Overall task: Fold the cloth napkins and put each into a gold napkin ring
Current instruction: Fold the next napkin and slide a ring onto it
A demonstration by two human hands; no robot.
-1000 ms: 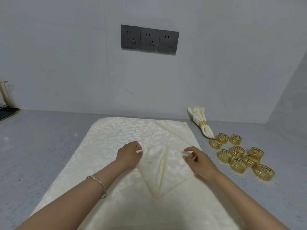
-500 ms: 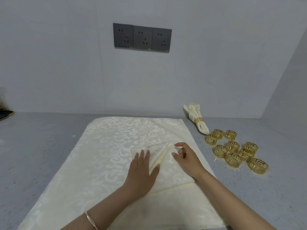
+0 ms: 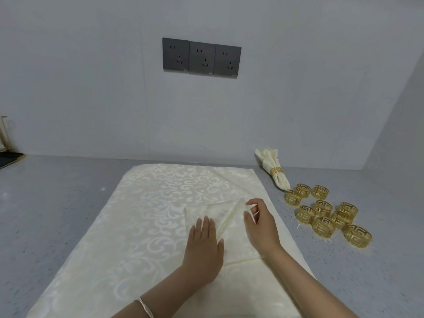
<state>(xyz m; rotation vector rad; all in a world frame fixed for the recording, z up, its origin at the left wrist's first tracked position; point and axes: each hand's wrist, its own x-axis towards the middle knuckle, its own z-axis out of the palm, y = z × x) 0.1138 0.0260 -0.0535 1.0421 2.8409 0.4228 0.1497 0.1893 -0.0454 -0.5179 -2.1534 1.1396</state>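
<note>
Two hands work the napkin [image 3: 207, 211] on the cloth stack [image 3: 137, 226], middle of the counter [image 3: 57, 203]: your left hand [image 3: 203, 246], no longer pinching, presses it flat, palm open; your right hand [image 3: 261, 226] pinches its far corner. The fold looks nearly set; gold rings [image 3: 323, 216] wait toward the right edge.

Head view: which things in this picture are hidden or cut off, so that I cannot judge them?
- Folded napkin: its near part lies under the flat left hand.
- Its corner in the pinch of the right hand: fingers cover part of it.
- Gold stand and dark tray: cut by the left edge.
- Cream cloth underneath: layer count unreadable.
</note>
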